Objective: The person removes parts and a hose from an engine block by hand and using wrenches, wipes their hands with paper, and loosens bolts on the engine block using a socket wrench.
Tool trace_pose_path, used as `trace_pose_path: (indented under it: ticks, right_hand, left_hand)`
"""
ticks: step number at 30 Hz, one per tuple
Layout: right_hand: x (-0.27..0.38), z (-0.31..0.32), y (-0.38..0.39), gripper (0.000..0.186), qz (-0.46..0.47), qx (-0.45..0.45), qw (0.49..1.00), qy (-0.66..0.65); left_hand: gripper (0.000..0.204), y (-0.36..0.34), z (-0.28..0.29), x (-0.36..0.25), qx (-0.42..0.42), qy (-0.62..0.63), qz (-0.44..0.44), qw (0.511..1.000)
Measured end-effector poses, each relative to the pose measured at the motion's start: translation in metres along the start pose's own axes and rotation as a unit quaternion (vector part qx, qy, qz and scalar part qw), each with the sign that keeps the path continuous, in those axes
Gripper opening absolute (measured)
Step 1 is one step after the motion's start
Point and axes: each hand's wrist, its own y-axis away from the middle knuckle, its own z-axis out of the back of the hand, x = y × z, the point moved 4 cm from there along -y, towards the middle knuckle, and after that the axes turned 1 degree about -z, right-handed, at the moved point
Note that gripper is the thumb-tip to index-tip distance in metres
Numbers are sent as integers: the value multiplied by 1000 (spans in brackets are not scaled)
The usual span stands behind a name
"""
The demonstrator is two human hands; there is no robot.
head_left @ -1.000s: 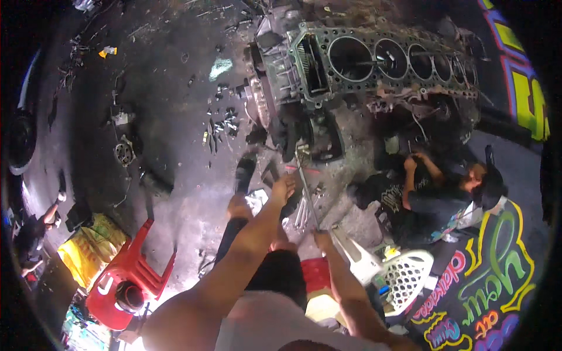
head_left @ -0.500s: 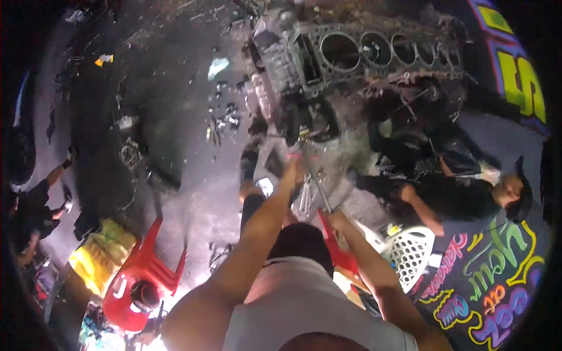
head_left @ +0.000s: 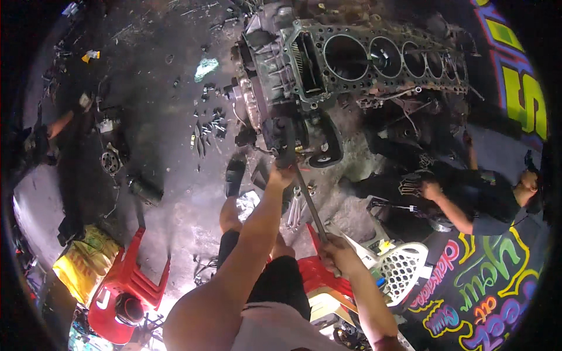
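My left hand [head_left: 283, 174] is closed around the upper part of a long metal bar [head_left: 310, 207], beside the front end of a large engine block [head_left: 321, 88]. Lower on the bar, near its close end, my right hand [head_left: 341, 256] grips it. The bar slants from the engine down to the right, and its far tip is hidden among dark parts at the engine. Several cylinder bores show along the block's top face. On the floor just under the bar lie several wrenches [head_left: 294, 212].
Scattered bolts [head_left: 213, 126] and loose parts lie left of the engine. Red plastic chairs [head_left: 137, 269] stand at the lower left and close to me, a white chair [head_left: 404, 266] at the right. One person [head_left: 468, 199] is at the right, another [head_left: 44, 140] at far left.
My right hand is lower in the picture, nearer to me, still on the bar. My left hand stays by the engine. The whole view has shifted, and the person at far left has moved.
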Motion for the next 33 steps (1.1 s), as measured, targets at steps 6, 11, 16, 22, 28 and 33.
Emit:
trace_pose_path:
  ticks: [6,11,16,22,28,33]
  right_hand:
    - [-26,18,-19,23,53,-7,995,89]
    - [-28,-1,-22,26,26,26,996,84]
    - [-31,10,-31,26,158,-4,980,124]
    - [-110,94,-130,37,171,-72,940,287]
    - [-135,107,-339,33,314,-187,830,422]
    - [-128,139,-454,32,261,-183,853,414]
  left_hand:
    - [47,-51,20,-21,21,-177,106,978]
    - [42,-69,40,-62,48,-233,27,971]
    - [35,-33,11,-26,-15,-163,49,985]
    - [34,-27,-23,-23,85,-88,52,991]
    - [34,-75,73,-89,33,-217,-18,976]
    - [35,-78,59,-34,45,-234,-47,970]
